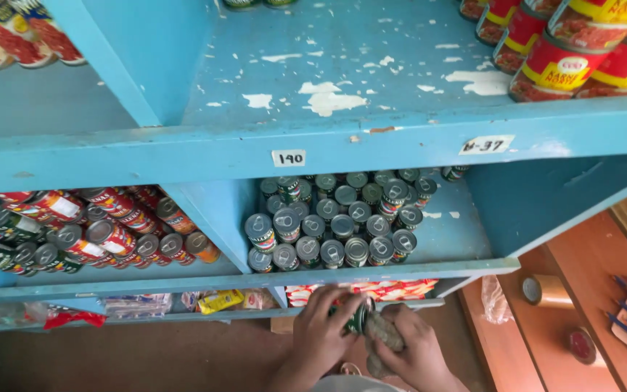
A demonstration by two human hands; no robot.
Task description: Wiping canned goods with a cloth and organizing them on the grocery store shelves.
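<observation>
Below a chipped blue shelf [342, 138], the left hand [321, 330] closes its fingers around a green can [359, 317]. The right hand [411, 348] grips a grey rag [384, 332] against it, beneath rows of stacked cans [335, 225].

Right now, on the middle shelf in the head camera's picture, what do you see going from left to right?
Red-labelled cans lying on their sides → blue divider → green cans standing upright → bare blue shelf board.

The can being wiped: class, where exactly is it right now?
In the head view, the can sits at bottom centre, gripped by the left hand with the right hand pressing a cloth against it, just below the blue shelf of stacked cans.
</observation>
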